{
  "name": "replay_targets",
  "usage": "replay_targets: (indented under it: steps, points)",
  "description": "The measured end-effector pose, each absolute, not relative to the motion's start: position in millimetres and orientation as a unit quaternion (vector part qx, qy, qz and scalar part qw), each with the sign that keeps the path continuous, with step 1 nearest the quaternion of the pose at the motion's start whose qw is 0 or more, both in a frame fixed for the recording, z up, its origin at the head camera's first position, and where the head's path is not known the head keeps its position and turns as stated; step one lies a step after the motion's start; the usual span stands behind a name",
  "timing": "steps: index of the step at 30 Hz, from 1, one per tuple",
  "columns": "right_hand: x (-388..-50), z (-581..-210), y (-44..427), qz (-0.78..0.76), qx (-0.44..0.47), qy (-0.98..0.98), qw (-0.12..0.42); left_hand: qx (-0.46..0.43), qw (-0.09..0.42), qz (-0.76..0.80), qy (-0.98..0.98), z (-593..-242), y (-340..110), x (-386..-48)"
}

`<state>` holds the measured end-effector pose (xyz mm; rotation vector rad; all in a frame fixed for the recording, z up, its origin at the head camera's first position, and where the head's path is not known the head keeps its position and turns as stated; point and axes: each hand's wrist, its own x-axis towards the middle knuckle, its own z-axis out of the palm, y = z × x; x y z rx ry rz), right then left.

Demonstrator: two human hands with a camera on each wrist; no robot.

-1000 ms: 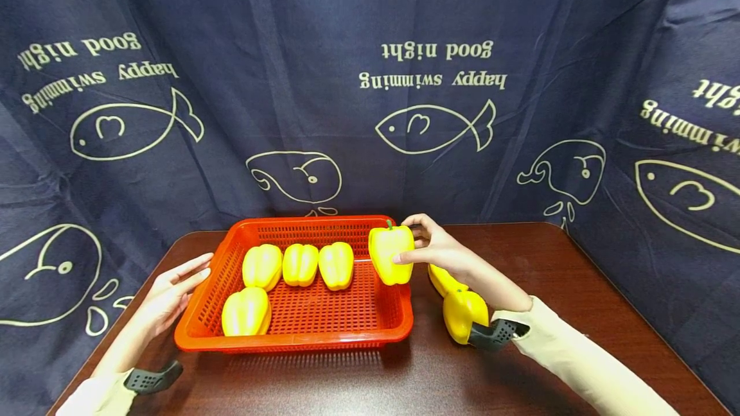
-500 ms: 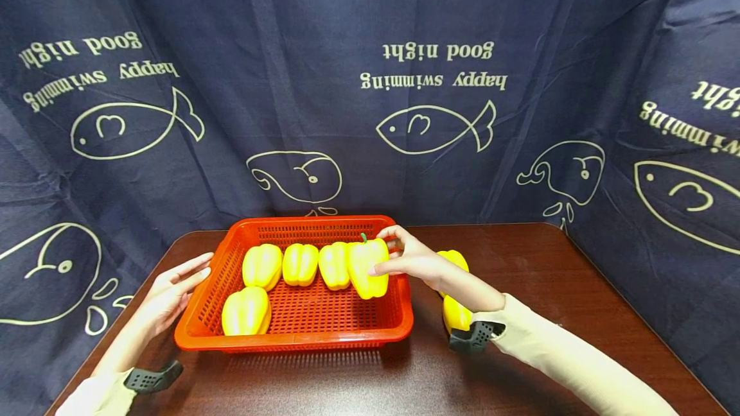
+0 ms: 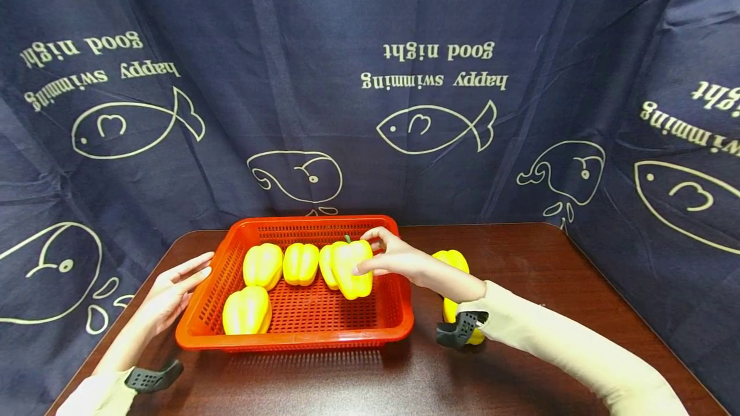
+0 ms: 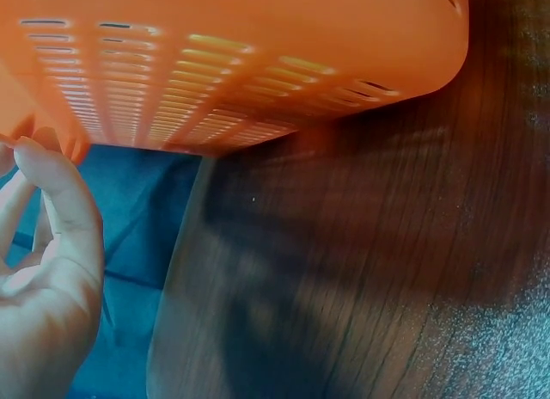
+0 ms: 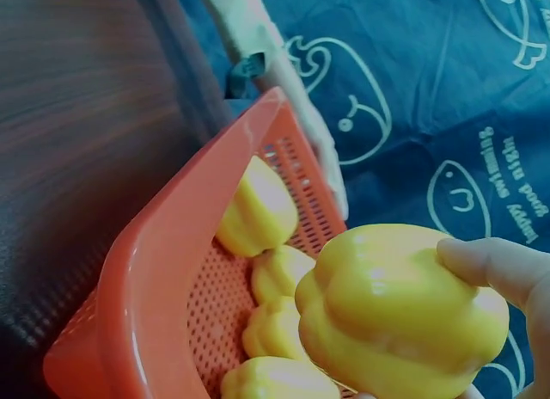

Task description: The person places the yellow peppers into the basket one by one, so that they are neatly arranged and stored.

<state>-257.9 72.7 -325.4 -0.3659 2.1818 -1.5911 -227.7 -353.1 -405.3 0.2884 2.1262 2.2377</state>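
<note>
A yellow bell pepper [image 3: 352, 269] with a green stem is pinched upright between thumb and fingers of my right hand [image 3: 399, 260], above the red basket [image 3: 324, 340]. In the right wrist view the thumb presses the side of this pepper [image 5: 404, 309]. It overlaps a pepper [image 3: 326, 266] behind it; whether they touch, I cannot tell. Three more peppers lie left of it, two in the back row [image 3: 300, 264] and one nearer the front [image 3: 246, 311]. Fairly straight fingers of my left hand [image 3: 164, 297] touch the basket's left rim, also seen in the left wrist view [image 4: 51, 270].
Right of the basket, yellow peppers [image 3: 452, 260] lie on the dark brown table [image 3: 555, 313], partly hidden by my right forearm and its black wristband [image 3: 457, 330]. A navy cloth [image 3: 347, 114] with white fish drawings hangs behind and at the sides.
My right hand has moved left over the basket, carrying its pepper from the right rim to beside the back row. My left hand and the basket have stayed in place.
</note>
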Motion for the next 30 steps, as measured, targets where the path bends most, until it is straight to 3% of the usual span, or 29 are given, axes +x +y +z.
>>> replay_targets:
  steps: [19,30]
  points:
    - [-265,-330,29,-0.544,-0.113,0.783,0.280,0.067,0.002,0.696,0.715,-405,-354,-228]
    - [-269,-341,10,-0.544,-0.095,0.768,0.323,0.093,0.029,0.722,0.685,-405,-354,-229]
